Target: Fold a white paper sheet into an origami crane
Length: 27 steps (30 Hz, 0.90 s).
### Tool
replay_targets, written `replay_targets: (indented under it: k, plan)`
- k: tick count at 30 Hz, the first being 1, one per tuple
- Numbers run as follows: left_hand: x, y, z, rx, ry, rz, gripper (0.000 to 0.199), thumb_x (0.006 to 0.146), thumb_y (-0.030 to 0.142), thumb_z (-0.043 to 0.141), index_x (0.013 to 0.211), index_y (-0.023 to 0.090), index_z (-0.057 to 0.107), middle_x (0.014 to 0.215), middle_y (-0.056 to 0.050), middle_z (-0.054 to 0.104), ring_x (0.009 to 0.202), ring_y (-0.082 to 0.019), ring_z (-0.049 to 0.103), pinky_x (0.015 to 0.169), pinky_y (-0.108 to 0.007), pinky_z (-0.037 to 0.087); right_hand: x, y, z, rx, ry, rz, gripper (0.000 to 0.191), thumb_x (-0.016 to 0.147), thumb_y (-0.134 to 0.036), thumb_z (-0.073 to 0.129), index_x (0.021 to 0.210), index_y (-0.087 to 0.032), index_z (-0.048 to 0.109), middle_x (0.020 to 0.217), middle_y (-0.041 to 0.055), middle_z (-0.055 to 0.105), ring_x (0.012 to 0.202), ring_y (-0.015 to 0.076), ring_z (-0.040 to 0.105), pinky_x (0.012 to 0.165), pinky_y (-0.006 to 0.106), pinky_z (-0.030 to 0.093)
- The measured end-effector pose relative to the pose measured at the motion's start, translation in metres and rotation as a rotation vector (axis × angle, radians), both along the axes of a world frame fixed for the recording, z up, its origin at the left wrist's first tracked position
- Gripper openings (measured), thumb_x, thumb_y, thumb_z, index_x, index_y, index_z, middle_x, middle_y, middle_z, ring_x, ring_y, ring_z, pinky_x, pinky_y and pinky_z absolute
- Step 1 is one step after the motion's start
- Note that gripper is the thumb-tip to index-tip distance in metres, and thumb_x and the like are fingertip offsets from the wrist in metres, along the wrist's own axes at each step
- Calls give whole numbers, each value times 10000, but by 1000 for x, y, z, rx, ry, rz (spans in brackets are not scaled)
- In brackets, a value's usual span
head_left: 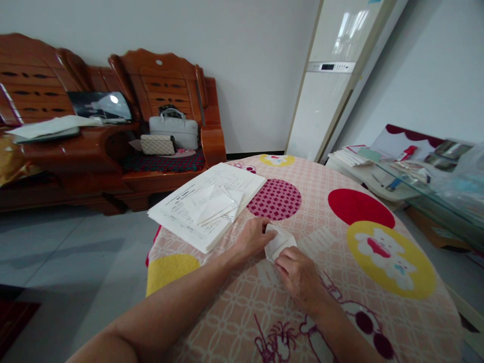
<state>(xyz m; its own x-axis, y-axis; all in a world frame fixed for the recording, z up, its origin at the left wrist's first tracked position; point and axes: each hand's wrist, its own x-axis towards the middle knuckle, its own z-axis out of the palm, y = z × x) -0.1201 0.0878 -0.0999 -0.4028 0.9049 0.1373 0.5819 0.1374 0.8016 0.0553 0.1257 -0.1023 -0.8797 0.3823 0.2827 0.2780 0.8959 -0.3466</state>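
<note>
A small folded white paper (279, 241) lies on the patterned tablecloth (234, 307), between my two hands. My left hand (254, 237) is closed on its left edge, thumb over the paper. At the lower right edge of the same paper, my right hand (298, 275) has its fingers curled and pressed on it. To the left rests a stack of printed sheets (181, 214), with folded white papers (217, 203) on top of it.
Wooden chairs (162, 80) stand behind at the left, with a grey bag (177, 128) on one seat. A tall white air conditioner (325, 96) is at the back. On the right is a glass-topped table (427, 194) with papers and plastic bags.
</note>
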Motion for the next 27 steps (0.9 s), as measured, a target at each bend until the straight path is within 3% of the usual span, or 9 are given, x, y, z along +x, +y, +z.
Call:
replay_targets:
  k: [8, 14, 21, 27]
  plan:
    - [1, -9, 24, -144, 104, -7, 252, 764, 278, 495, 546, 151, 508, 488, 45, 423, 496, -90, 383, 513, -236, 229, 13, 24, 3, -169, 91, -14, 202, 775, 17, 560, 732, -163, 640, 794, 56, 638, 802, 192, 573, 724, 289, 445]
    - [3, -4, 15, -138, 26, 26, 283, 761, 303, 486, 521, 155, 505, 475, 24, 469, 502, -107, 430, 496, -233, 248, 4, 11, 0, -249, 138, -79, 165, 702, -41, 688, 793, -178, 668, 868, 61, 647, 881, 216, 587, 786, 320, 471]
    - [4, 3, -2, -81, -296, 8, 249, 737, 315, 509, 547, 154, 519, 485, 23, 488, 481, -102, 468, 454, -207, 282, -1, 1, -10, -241, 195, -204, 148, 673, -52, 722, 732, -175, 665, 919, 90, 655, 910, 248, 587, 818, 366, 480]
    - [11, 5, -1, -37, -515, 19, 270, 732, 313, 546, 528, 159, 462, 480, 33, 453, 454, -84, 461, 436, -187, 319, -4, -4, -12, -225, 262, -251, 147, 715, -48, 654, 731, -193, 663, 863, 78, 650, 854, 240, 586, 786, 366, 478]
